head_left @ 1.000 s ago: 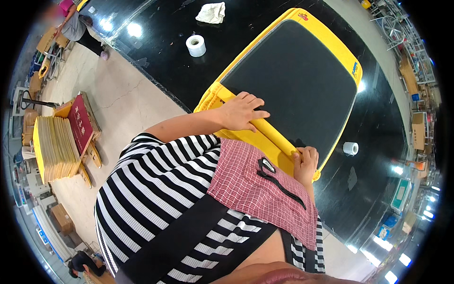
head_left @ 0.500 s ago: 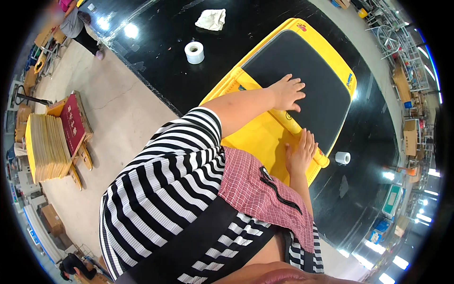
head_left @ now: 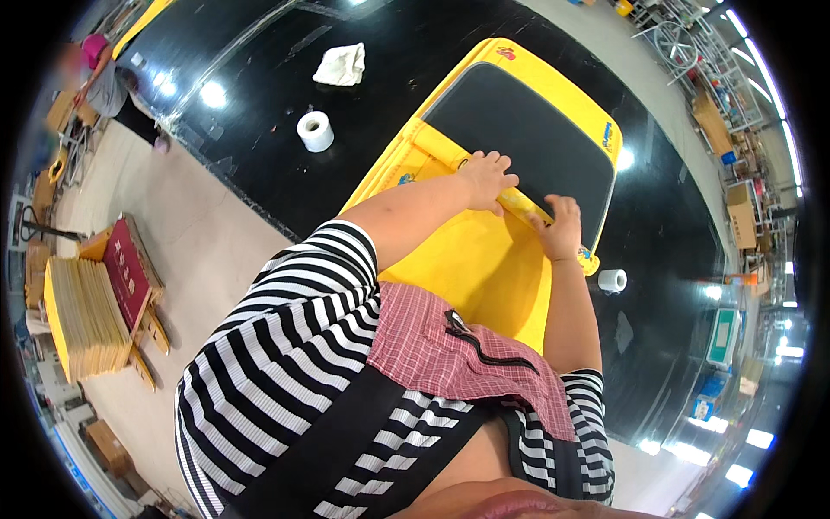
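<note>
Yellow roll (head_left: 520,205) runs beneath left hand (head_left: 485,182) and right hand (head_left: 564,233), fingers (head_left: 501,163) half-open and resting across it, dark panel (head_left: 532,121) just beyond.

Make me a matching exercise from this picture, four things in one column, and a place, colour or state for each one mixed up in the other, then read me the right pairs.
Column one
1. Yellow roll
2. Cloth
3. Panel
4. Stack of sheets

Column two
A. Flat and dark, just beyond the hands
B. Off the black table, at the left
C. At the left hand and right hand
D. White and crumpled

Right pairs: 1-C, 2-D, 3-A, 4-B
</note>
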